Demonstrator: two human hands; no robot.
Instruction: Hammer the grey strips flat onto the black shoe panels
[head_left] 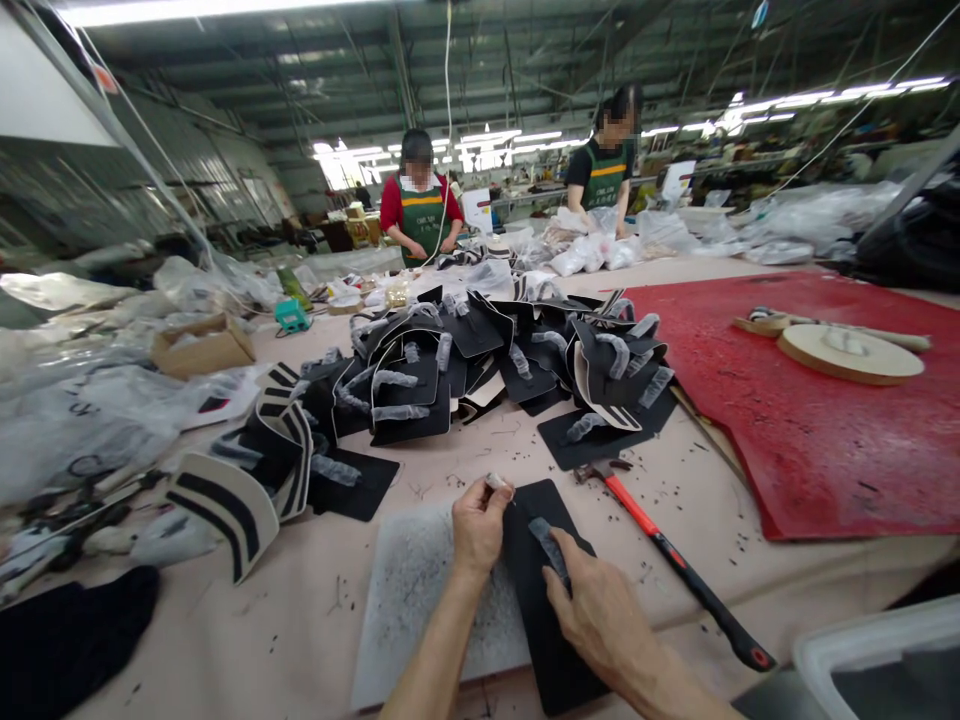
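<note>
A flat black panel (pixel 559 640) lies at a slant, partly over a speckled pale board (pixel 405 600). At the panel's upper left edge my left hand (pixel 478 530) is closed in a pinch. Between its thumb and finger shows a small whitish piece (pixel 498 484), too small to name surely. My right hand (pixel 604 610) rests over the panel, with thumb and fingers closed around a plastic-wrapped strap (pixel 546 540) on it. To the right of the panel lies a claw hammer (pixel 660 545) with a red and black handle.
Behind my hands is a heap of black panels (pixel 480 330) with plastic-wrapped straps. Striped pieces (pixel 225 510) stand at left. A red sheet (pixel 810 450) bears a tape roll (pixel 847 352). A pale bin (pixel 832 640) is near right. Two people (pixel 424 205) work across the table.
</note>
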